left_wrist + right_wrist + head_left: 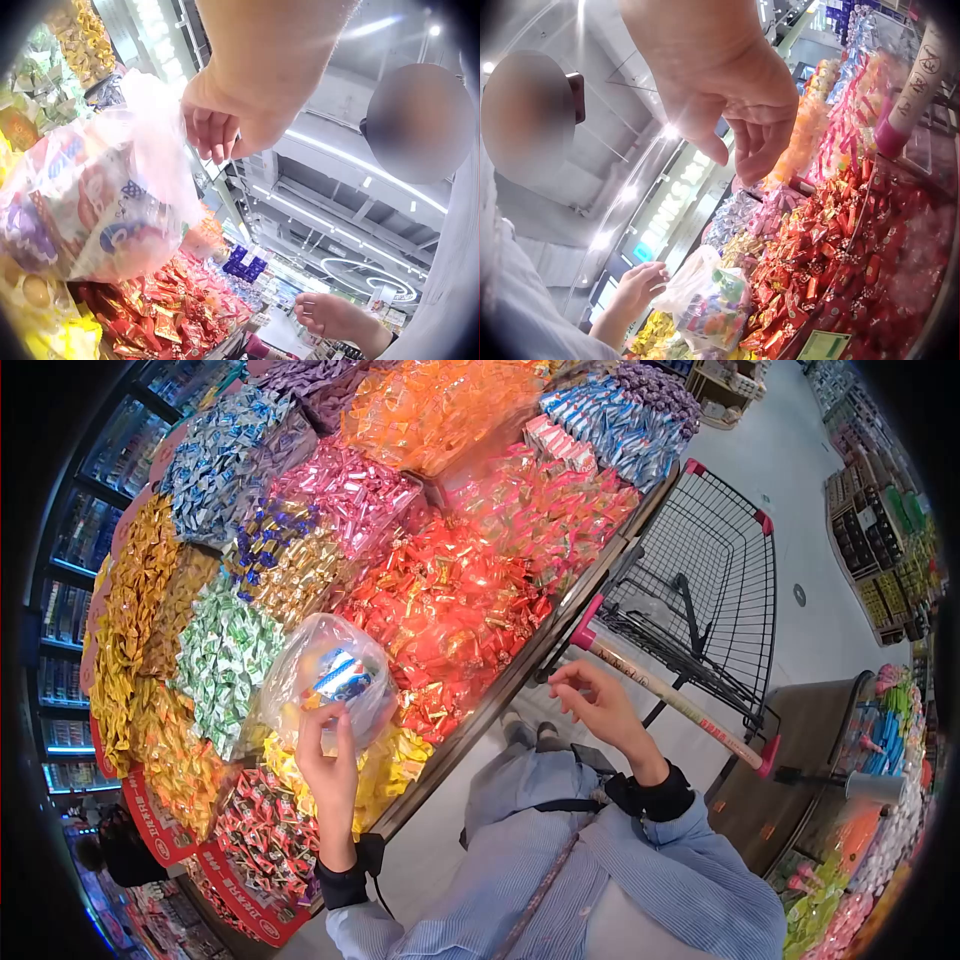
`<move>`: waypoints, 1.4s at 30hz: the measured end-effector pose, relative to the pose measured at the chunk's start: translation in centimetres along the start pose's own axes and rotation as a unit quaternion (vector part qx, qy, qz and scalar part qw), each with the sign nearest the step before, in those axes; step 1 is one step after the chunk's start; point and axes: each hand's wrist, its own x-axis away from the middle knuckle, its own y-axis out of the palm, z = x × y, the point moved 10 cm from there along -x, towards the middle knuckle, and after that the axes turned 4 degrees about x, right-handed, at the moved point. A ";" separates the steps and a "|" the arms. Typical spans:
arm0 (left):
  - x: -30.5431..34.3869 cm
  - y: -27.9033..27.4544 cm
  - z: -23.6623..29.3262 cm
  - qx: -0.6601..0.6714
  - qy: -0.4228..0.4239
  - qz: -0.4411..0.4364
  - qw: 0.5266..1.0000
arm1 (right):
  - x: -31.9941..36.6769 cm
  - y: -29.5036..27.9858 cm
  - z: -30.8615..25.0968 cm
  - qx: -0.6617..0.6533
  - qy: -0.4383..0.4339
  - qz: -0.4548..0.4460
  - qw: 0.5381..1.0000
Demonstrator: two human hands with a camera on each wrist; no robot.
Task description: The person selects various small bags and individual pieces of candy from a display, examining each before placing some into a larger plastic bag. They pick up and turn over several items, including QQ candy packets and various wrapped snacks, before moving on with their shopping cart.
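My left hand [330, 760] grips the gathered top of a clear plastic bag [345, 675]. Wrapped sweets in several colours show through the bag [112, 210] in the left wrist view, and a blue-and-white wrapper stands out from above. It hangs over the sloping sweet display, near red-wrapped sweets [450, 630] and yellow-wrapped sweets [400, 765]. Held away from the display, my right hand [600, 710] has loosely bent fingers and nothing in them. In the right wrist view, red sweets [802, 255] lie below and beyond this hand.
Heaps of green-wrapped sweets [225, 650], orange sweets [440, 410] and several other colours fill the display. Along its right side runs a dark edge [500, 705]. A black wire shopping cart [720, 570] with a printed handle [670, 705] stands right beside it.
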 end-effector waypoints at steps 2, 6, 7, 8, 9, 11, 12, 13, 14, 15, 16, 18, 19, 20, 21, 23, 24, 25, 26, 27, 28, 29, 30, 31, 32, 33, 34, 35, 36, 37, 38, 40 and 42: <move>0.6 0.7 0.4 0.013 -0.014 0.004 1.000 | 0.7 -0.3 1.2 -0.019 0.018 -0.008 1.000; 2.3 2.3 1.5 -0.012 -0.010 -0.009 1.000 | 1.8 -0.8 3.8 -0.048 0.037 -0.024 0.998; 2.7 2.4 1.8 -0.012 -0.016 -0.008 1.000 | 2.0 -0.7 4.2 -0.050 0.035 -0.026 0.998; 3.0 2.4 2.0 -0.012 -0.023 -0.008 1.000 | 2.1 -0.5 4.7 -0.050 0.041 -0.038 0.997; 3.3 2.4 2.1 -0.012 -0.029 -0.010 0.999 | 2.3 -0.2 5.1 -0.051 0.048 -0.049 0.996; 3.6 1.8 2.8 -0.008 -0.022 0.003 1.000 | 2.5 0.3 5.3 -0.046 0.053 -0.064 0.996; 3.7 1.3 3.1 -0.012 -0.022 0.008 1.000 | 2.6 0.6 5.1 -0.046 0.055 -0.071 0.995; 3.7 1.0 3.3 -0.016 -0.021 0.012 1.000 | 2.6 0.9 4.8 -0.046 0.057 -0.077 0.994; 3.9 0.7 3.1 -0.008 -0.024 0.016 1.000 | 2.6 1.1 4.5 -0.053 0.049 -0.081 0.994; 3.9 0.4 3.2 -0.010 -0.024 0.023 0.999 | 2.5 1.1 4.2 -0.047 0.041 -0.083 0.995; 3.9 0.1 3.4 -0.012 -0.023 0.029 0.999 | 2.4 1.4 3.9 -0.043 0.032 -0.084 0.995; 4.0 -0.7 3.4 -0.010 -0.011 0.037 0.999 | 2.3 2.0 3.3 -0.037 0.021 -0.080 0.996; 4.0 -1.3 3.3 -0.008 -0.001 0.049 0.999 | 2.2 2.3 2.9 -0.034 0.017 -0.075 0.996; 4.0 -1.8 3.2 -0.007 0.009 0.061 0.998 | 2.2 2.8 2.6 -0.031 0.013 -0.069 0.997; 3.9 -2.5 3.0 -0.006 0.020 0.072 0.997 | 2.1 3.4 2.5 -0.031 0.011 -0.070 0.997; 3.5 -4.3 2.7 -0.012 0.046 0.095 0.994 | 2.0 5.1 2.4 -0.033 0.007 -0.071 0.997; 3.3 -5.2 2.4 -0.016 0.059 0.105 0.993 | 1.9 6.1 2.3 -0.029 0.003 -0.070 0.997; 3.0 -6.1 1.9 -0.020 0.065 0.123 0.990 | 1.7 7.3 2.3 -0.026 0.000 -0.069 0.997; 2.6 -7.1 1.3 -0.025 0.071 0.139 0.987 | 1.6 8.6 2.4 -0.024 -0.002 -0.067 0.997; 2.2 -8.0 0.4 -0.029 0.077 0.155 0.985 | 1.4 9.9 2.7 -0.033 0.004 -0.065 0.997; 1.8 -8.6 -0.7 -0.045 0.084 0.157 0.983 | 1.1 11.2 2.9 -0.043 0.010 -0.063 0.997; 1.2 -9.1 -2.1 -0.033 0.058 0.157 0.985 | 0.9 12.5 3.0 -0.051 0.017 -0.059 0.997; 0.7 -9.4 -3.3 -0.019 0.032 0.157 0.987 | 0.6 13.9 2.4 -0.047 0.003 -0.063 0.997; 0.3 -9.7 -4.7 -0.005 0.005 0.157 0.988 | 0.3 15.0 2.1 -0.067 -0.001 -0.054 0.996; 0.0 -9.6 -6.6 -0.017 -0.025 0.142 0.989 | -0.1 16.1 1.8 -0.087 -0.005 -0.044 0.995; -0.2 -9.4 -8.1 0.016 -0.067 0.113 0.991 | -0.4 17.1 1.5 -0.106 -0.011 -0.034 0.994; -0.4 -9.0 -9.2 0.050 -0.108 0.084 0.989 | -1.0 17.6 1.7 -0.088 -0.017 -0.024 0.996; -0.4 -8.5 -10.3 0.082 -0.150 0.053 0.984 | -1.5 18.1 1.4 -0.093 -0.020 -0.008 0.995; -0.5 -8.6 -10.4 0.071 -0.106 0.066 0.990 | -2.0 18.5 1.0 -0.100 -0.020 0.009 0.995; -0.6 -8.1 -11.0 0.094 -0.127 0.033 0.987 | -2.5 18.8 0.6 -0.107 -0.020 0.026 0.994; -0.9 -7.5 -11.3 0.117 -0.148 -0.001 0.982 | -2.9 19.1 0.1 -0.114 -0.028 0.032 0.993; -1.1 -6.3 -12.3 0.208 -0.167 -0.034 0.963 | -3.9 19.5 -0.4 -0.134 -0.029 0.043 0.990; -1.3 -5.6 -13.5 0.214 -0.187 -0.049 0.958 | -5.5 19.5 -0.6 -0.138 -0.028 0.059 0.988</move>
